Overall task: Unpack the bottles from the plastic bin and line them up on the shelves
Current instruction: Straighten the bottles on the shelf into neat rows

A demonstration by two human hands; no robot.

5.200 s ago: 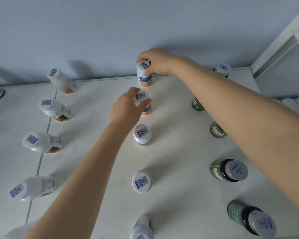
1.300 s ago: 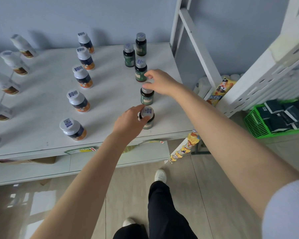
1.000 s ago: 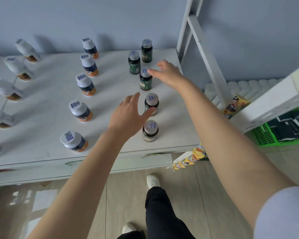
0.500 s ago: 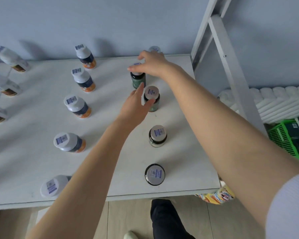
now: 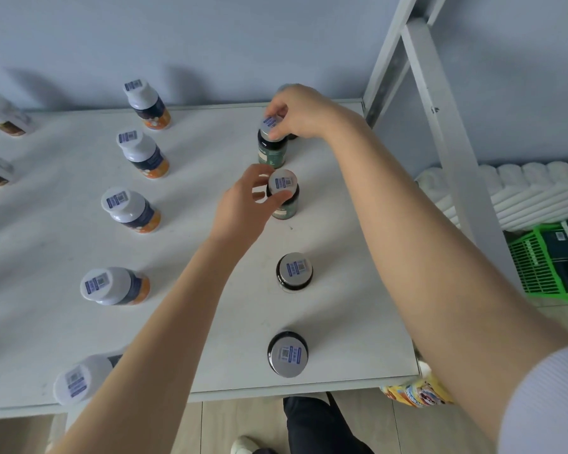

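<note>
Your left hand (image 5: 243, 208) pinches the nearer green bottle (image 5: 286, 206) by its cap. Your right hand (image 5: 300, 114) pinches the farther green bottle (image 5: 271, 152) likewise; both stand on the shelf (image 5: 210, 152).

Our bottle count
We see five white bottles (image 5: 130, 211) with orange bottoms and four dark green bottles (image 5: 294, 271).

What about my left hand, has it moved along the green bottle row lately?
Yes. The left hand moved away from the shelf front edge: from the frontmost green bottle to the third green bottle, gripping its cap.
</note>
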